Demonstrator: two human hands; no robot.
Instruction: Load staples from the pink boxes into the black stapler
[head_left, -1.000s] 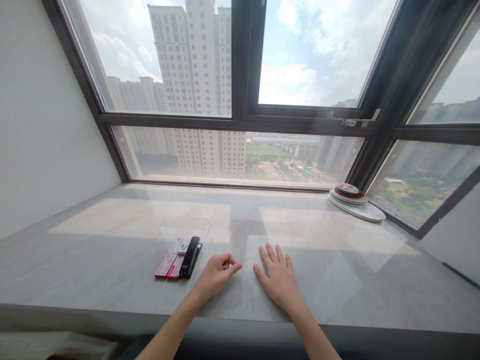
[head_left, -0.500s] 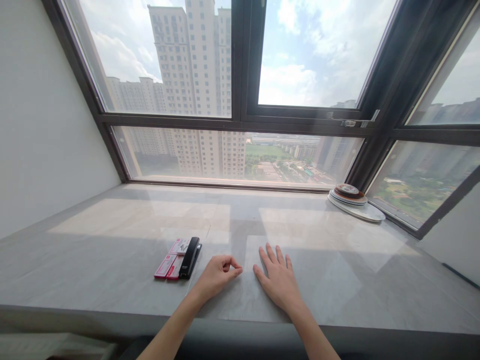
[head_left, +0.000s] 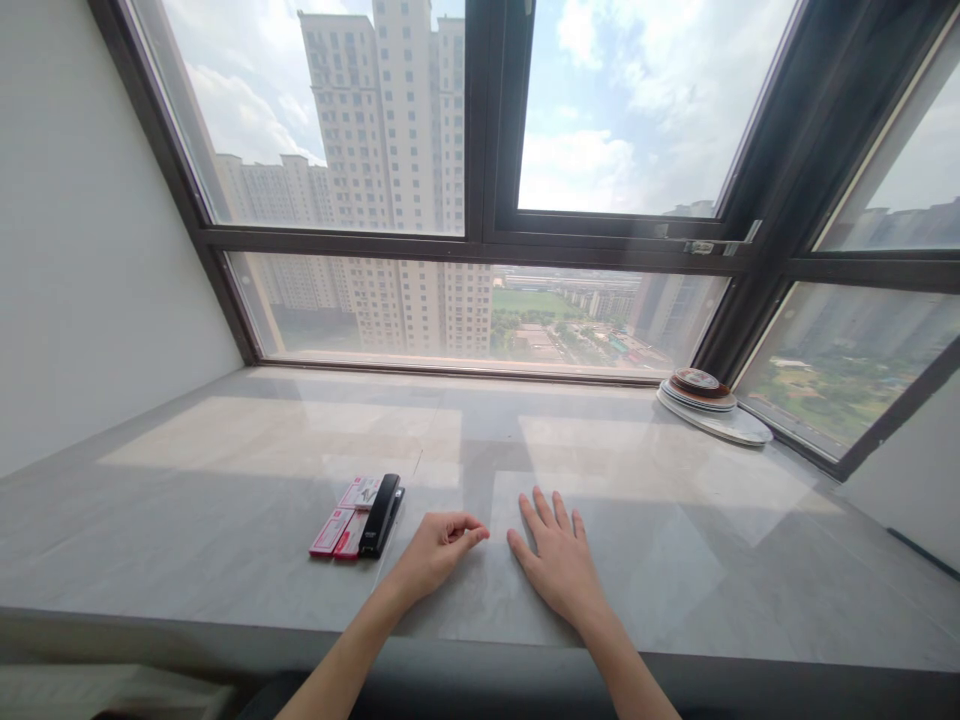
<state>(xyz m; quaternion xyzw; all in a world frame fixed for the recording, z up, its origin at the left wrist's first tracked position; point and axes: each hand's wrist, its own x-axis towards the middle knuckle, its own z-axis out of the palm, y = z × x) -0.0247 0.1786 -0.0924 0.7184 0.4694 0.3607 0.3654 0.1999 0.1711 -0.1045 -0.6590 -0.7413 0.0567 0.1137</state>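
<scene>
On the pale marble sill (head_left: 247, 510) my right hand (head_left: 557, 555) lies flat, palm down, with its fingers spread and nothing in it. My left hand (head_left: 442, 550) rests beside it, thumb and fingertips brought together in a pinch; whatever is between them, if anything, is too small to make out. To the left of my left hand lies a black stapler (head_left: 381, 517), not touched by either hand. Against its left side are small red-and-white boxes (head_left: 331, 533), one of them with a picture of staples (head_left: 366, 492) on it.
A stack of plates (head_left: 705, 402) stands in the back right corner of the sill by the window. Dark window frames (head_left: 480, 250) bound the sill at the back, and a white wall (head_left: 97, 260) rises at the left. The sill's front edge runs beneath my wrists.
The pinched fingertips of my left hand have shifted slightly to the right and straightened a little. My right hand has stayed where it was.
</scene>
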